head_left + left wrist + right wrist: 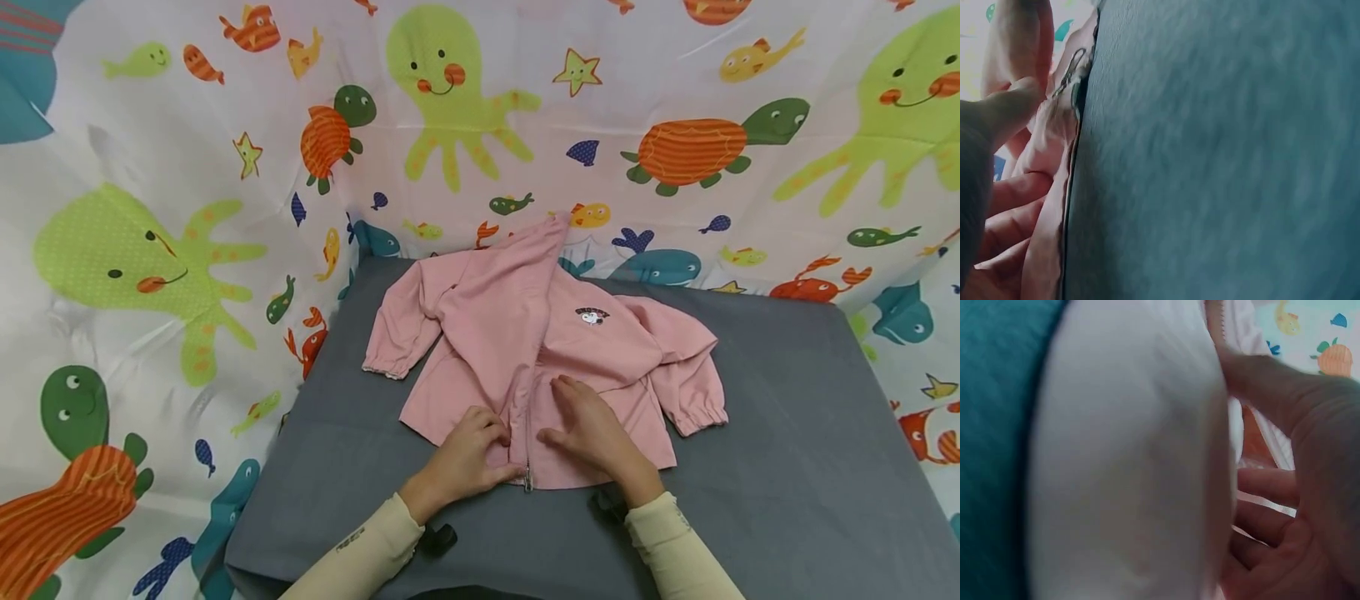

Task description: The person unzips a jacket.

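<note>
A pink zip-up jacket (480, 308) lies spread on a grey padded surface, its sleeves out to both sides and a small printed cartoon patch (592, 317) on its front. My left hand (468, 454) rests on the lower front beside the zip, fingers bent loosely and thumb near the metal zip pull (528, 478) at the hem. In the left wrist view the zip pull (1071, 70) hangs close to the thumb. My right hand (588, 425) is over the front panel to the right of the zip, thumb and fingers apart. Pale cloth (1129, 456) blurs across the right wrist view.
The grey surface (780, 433) extends right and toward me. A curtain (525, 183) printed with sea animals rises behind it and on both sides. Dark straps (438, 540) sit at the wrists.
</note>
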Demonstrator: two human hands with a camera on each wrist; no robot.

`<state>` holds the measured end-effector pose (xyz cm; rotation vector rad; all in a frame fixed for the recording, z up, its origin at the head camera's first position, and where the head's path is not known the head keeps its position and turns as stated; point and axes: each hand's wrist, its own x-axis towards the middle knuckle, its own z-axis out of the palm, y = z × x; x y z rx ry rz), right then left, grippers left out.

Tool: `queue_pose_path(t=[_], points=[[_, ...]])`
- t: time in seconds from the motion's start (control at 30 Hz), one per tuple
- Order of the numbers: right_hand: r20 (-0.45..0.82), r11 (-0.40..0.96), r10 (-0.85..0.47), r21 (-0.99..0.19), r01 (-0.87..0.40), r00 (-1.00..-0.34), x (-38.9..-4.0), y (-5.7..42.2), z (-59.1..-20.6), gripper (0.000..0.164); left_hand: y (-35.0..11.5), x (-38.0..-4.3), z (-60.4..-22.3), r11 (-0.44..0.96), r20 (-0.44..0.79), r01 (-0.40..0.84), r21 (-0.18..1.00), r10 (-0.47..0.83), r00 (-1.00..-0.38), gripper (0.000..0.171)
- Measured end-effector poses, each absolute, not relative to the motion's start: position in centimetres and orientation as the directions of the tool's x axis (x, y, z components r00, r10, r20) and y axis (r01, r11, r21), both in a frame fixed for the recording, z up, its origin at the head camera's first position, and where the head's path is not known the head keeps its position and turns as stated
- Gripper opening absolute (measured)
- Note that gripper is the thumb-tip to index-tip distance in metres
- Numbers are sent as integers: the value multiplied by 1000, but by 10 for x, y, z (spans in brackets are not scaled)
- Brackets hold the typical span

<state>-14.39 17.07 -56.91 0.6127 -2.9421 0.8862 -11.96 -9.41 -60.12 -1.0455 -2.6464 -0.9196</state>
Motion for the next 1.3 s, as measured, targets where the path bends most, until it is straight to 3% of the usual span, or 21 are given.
queue_pose_path(t=[0.23,0.57,0.67,0.83,0.97,1.03,1.2,1.3], points=[[210,773,-342,-491,-401,-916,-138,163,-580,62,-86,-107,-603,629,277,676,384,620,-734,45],[354,759,-233,-515,-397,-906,-136,150,-583,18,-84,-99,-605,535,359,722,438,633,-686,8],[365,740,-180,-562,-370,-913,-135,150,-582,9,-82,-96,-605,550,344,718,426,636,-691,8],[289,658,67,-733,-175,-955,-140,159,-572,11,-76,-95,-601,593,274,715,369,666,-694,13],[224,568,277,-823,-29,-934,-154,172,-551,22,-75,-95,-600,609,244,717,339,679,-693,14],[201,566,258,-824,-20,-945,-159,180,-542,23,-74,-93,-601,615,240,707,349,671,-701,13],[82,641,2,-765,-62,-997,-159,192,-534,17,-75,-87,-603,610,230,673,418,646,-728,8],[43,649,-64,-757,-74,-997,-154,194,-534,17,-78,-87,-600,583,238,664,468,640,-730,5]])
